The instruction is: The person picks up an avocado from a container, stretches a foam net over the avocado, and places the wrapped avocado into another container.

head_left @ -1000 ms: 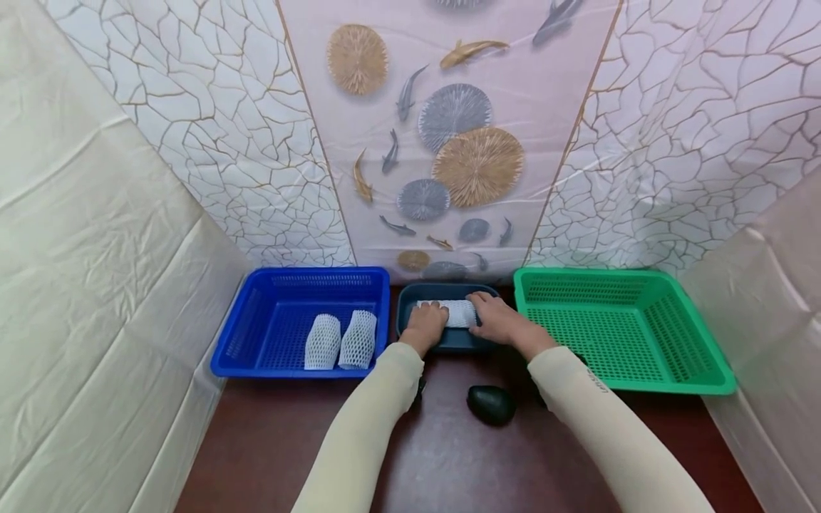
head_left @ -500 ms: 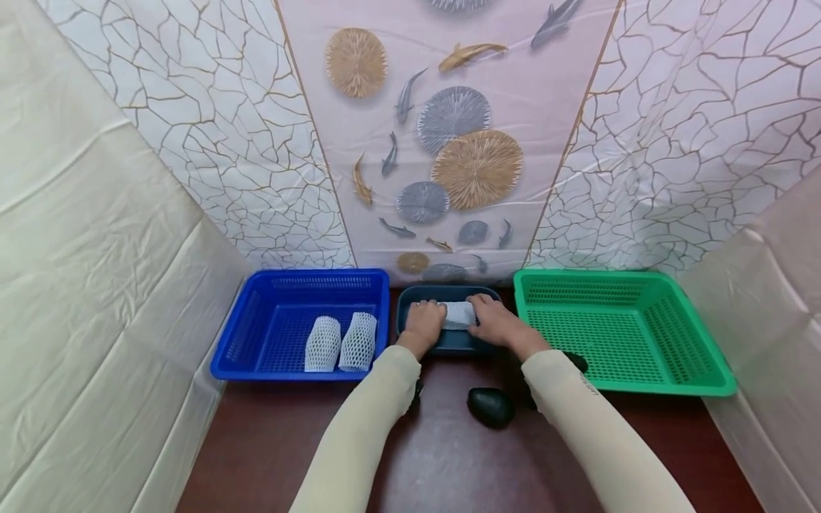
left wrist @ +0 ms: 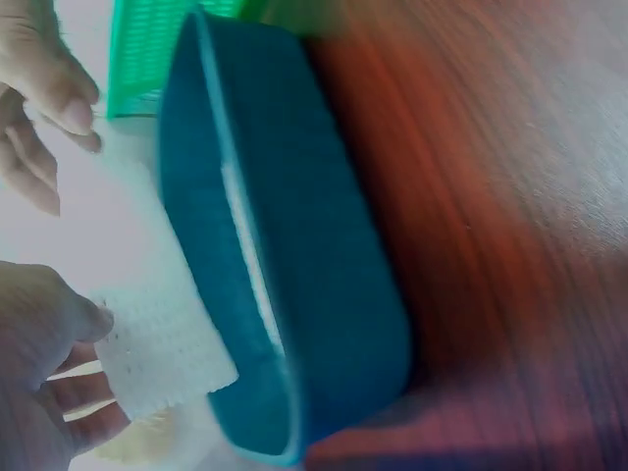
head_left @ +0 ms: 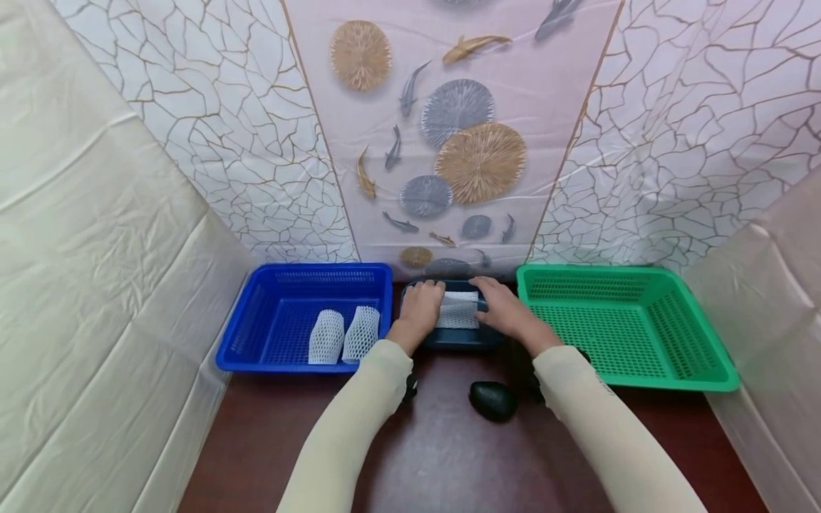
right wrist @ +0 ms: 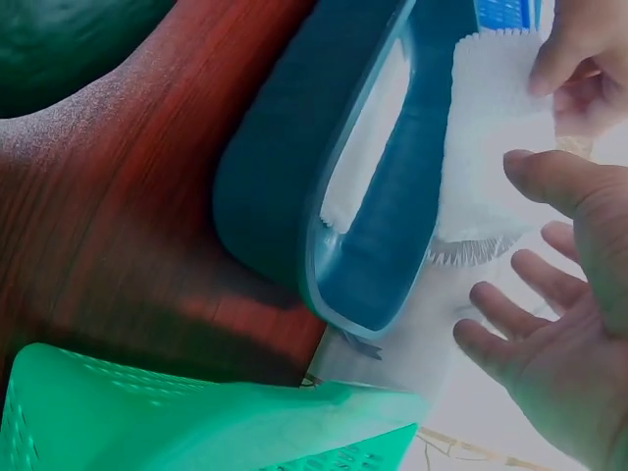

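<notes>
A white foam net sleeve (head_left: 458, 311) is held over the small dark teal tray (head_left: 458, 343). My left hand (head_left: 422, 306) pinches its left end between thumb and fingers, as the left wrist view shows. At the other end, my right hand (right wrist: 559, 265) has its fingers spread, with the thumb tip overlapping the sleeve in the right wrist view. Inside the tray lies another white foam sleeve (right wrist: 368, 147). A dark avocado (head_left: 492, 400) rests on the table in front of the tray.
To the left, a blue basket (head_left: 256, 362) contains two white foam net sleeves (head_left: 327, 337). A green basket (head_left: 699, 385) stands on the right. Dark objects are partly hidden beside both forearms. Patterned cloth walls (head_left: 269, 164) enclose the reddish-brown table (head_left: 442, 456).
The foam net sleeve has come up from inside the tray, lifted with the left hand. The right hand's fingers have spread apart at its right end.
</notes>
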Demonstrator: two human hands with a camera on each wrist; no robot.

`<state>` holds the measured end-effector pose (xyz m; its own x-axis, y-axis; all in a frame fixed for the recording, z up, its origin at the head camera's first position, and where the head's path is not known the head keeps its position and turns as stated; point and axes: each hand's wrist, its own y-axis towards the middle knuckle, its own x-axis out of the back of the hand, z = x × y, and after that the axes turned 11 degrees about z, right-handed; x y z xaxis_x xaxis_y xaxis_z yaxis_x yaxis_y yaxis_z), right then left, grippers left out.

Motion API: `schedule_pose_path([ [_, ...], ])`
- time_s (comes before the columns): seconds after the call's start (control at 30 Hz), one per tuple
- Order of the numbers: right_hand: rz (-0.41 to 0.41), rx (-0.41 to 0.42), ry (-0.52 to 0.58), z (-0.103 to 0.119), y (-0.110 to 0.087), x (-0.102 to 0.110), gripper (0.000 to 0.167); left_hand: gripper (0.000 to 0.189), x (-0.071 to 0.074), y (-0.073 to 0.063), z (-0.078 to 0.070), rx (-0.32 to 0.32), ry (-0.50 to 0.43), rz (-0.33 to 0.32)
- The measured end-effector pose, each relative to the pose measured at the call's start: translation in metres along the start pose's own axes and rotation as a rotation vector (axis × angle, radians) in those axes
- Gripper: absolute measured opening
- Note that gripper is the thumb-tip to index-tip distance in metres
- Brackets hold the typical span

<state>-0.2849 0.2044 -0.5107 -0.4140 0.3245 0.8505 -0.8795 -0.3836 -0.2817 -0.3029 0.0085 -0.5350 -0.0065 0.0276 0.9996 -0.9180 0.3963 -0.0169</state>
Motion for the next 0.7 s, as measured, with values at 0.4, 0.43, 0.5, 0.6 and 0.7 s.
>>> schedule_pose_path([
  [0.4,-0.139,0.084,0.15,-0.002,-0.023,0.007,0.058,0.031,0.032,-0.037,0.004,-0.078,-0.209,-0.124],
  [0.43,-0.146,0.091,0.169,0.0,-0.026,0.008,0.056,0.032,0.034,-0.04,0.003,-0.089,-0.231,-0.132],
  [0.5,-0.163,0.112,0.196,0.003,-0.032,0.008,0.051,0.034,0.037,-0.046,0.002,-0.107,-0.272,-0.141],
  [0.6,-0.201,0.137,0.218,0.009,-0.041,0.01,0.041,0.035,0.041,-0.055,0.001,-0.122,-0.323,-0.162],
  [0.7,-0.238,0.163,0.227,0.013,-0.05,0.01,0.032,0.028,0.045,-0.062,-0.001,-0.128,-0.357,-0.201],
])
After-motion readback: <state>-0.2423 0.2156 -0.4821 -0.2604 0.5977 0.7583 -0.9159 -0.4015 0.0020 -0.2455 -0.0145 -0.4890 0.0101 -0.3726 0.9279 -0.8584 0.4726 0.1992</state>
